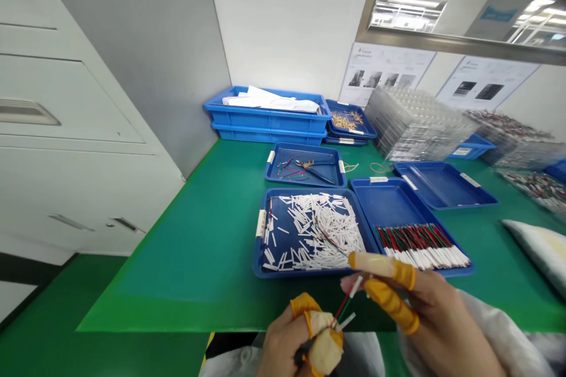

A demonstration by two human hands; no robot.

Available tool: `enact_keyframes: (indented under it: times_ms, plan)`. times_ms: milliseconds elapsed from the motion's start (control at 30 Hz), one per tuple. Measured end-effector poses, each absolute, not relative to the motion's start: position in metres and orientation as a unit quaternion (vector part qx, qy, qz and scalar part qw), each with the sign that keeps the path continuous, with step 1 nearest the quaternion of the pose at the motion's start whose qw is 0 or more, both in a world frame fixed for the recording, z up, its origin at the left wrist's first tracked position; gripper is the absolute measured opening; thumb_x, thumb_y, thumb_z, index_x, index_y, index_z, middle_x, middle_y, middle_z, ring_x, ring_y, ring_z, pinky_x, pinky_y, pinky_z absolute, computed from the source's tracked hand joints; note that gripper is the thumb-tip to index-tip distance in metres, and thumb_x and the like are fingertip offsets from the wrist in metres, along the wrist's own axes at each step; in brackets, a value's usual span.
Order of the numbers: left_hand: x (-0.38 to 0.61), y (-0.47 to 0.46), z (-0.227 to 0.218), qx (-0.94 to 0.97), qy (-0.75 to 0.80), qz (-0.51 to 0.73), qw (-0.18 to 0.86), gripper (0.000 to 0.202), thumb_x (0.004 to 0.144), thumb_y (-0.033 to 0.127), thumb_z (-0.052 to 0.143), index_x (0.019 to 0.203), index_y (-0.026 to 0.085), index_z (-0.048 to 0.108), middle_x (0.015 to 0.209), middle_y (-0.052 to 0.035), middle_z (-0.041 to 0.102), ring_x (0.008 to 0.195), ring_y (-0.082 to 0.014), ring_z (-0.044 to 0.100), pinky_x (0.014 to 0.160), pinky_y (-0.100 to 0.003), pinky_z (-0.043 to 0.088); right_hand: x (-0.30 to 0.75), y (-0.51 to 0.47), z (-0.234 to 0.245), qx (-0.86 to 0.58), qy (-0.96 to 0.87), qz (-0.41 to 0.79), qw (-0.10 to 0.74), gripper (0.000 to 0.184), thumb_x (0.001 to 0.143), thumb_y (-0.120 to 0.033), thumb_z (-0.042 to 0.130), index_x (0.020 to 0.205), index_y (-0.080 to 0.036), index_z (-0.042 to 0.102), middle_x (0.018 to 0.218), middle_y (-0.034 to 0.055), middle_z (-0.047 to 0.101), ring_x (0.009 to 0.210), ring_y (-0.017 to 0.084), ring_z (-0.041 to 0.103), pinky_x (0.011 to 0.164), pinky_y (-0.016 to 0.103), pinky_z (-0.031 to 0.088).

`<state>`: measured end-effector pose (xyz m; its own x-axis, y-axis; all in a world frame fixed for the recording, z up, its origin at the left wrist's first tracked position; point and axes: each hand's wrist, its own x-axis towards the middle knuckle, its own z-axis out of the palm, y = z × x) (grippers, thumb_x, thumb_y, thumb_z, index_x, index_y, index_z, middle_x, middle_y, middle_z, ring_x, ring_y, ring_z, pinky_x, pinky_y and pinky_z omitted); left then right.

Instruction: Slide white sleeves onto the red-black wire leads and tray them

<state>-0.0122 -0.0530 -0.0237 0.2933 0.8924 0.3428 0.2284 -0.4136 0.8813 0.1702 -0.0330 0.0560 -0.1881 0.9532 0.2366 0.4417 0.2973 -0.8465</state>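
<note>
My left hand (309, 333), with finger cots on several fingertips, is closed on a thin red and green wire pair (341, 310) near the table's front edge. One white tube (355, 287) sits on the upper end of the wire. A second white tube (347, 322) sticks out beside the left fingertips. My right hand (411, 300), also in finger cots, pinches at the upper tube; its thumb is partly hidden. Behind it, a blue tray (257, 253) holds many loose white tubes (327, 224). Red and green wires (329, 237) cross these tubes towards my right index finger.
A right-hand tray (369, 197) holds rows of sleeved wires (415, 244). Behind are a tray with pliers (321, 174) and loose wires, stacked blue bins (269, 118) with papers, and clear plastic trays (415, 123). A white cabinet (79, 129) stands left.
</note>
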Motion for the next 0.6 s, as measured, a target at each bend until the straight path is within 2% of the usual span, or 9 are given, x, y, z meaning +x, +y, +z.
enact_keyframes:
  times_ms: [67, 167, 267, 400, 600]
  plan:
    - [-0.012, -0.053, -0.026, 0.708, 0.402, 0.431, 0.388, 0.02, 0.07, 0.013, 0.055, 0.085, 0.022, 0.064, 0.072, -0.0012, 0.061, 0.06, -0.0125, 0.059, 0.054, -0.016, 0.047, 0.172, -0.032, 0.059, -0.499, -0.688, 0.297, 0.435, 0.029, 0.074, -0.008, 0.055, 0.092, -0.03, 0.064, 0.083, -0.006, 0.072, 0.077, 0.011, 0.067, 0.072, 0.014, 0.051]
    - [-0.009, -0.054, -0.025, 0.702, 0.411, 0.421, 0.4, 0.018, 0.071, 0.013, 0.054, 0.083, 0.022, 0.064, 0.071, -0.0012, 0.06, 0.059, -0.0122, 0.059, 0.053, -0.016, 0.047, 0.17, -0.031, 0.061, -0.497, -0.661, 0.289, 0.481, 0.022, 0.075, -0.011, 0.055, 0.086, -0.027, 0.064, 0.081, -0.0051, 0.072, 0.078, 0.011, 0.066, 0.073, 0.015, 0.051]
    - [-0.006, -0.055, -0.021, 0.702, 0.411, 0.431, 0.391, 0.014, 0.076, 0.023, 0.053, 0.084, 0.023, 0.064, 0.071, -0.0017, 0.06, 0.06, -0.0139, 0.06, 0.054, -0.018, 0.047, 0.167, -0.032, 0.06, -0.485, -0.669, 0.305, 0.473, 0.023, 0.076, -0.01, 0.054, 0.086, -0.028, 0.063, 0.079, -0.0048, 0.072, 0.075, 0.011, 0.067, 0.07, 0.015, 0.052]
    - [-0.005, -0.056, -0.018, 0.704, 0.413, 0.446, 0.367, 0.019, 0.079, 0.036, 0.05, 0.084, 0.024, 0.064, 0.07, -0.0024, 0.061, 0.06, -0.015, 0.06, 0.053, -0.02, 0.047, 0.166, -0.035, 0.059, -0.47, -0.686, 0.299, 0.469, 0.024, 0.076, -0.01, 0.052, 0.085, -0.029, 0.063, 0.08, -0.0039, 0.072, 0.072, 0.013, 0.068, 0.064, 0.017, 0.053]
    - [-0.005, -0.057, -0.015, 0.711, 0.421, 0.44, 0.351, 0.02, 0.078, 0.037, 0.049, 0.084, 0.025, 0.064, 0.069, -0.0025, 0.06, 0.06, -0.0154, 0.06, 0.052, -0.02, 0.048, 0.168, -0.039, 0.059, -0.472, -0.712, 0.28, 0.437, 0.03, 0.072, -0.008, 0.053, 0.085, -0.032, 0.064, 0.08, -0.0044, 0.072, 0.071, 0.014, 0.067, 0.065, 0.02, 0.054]
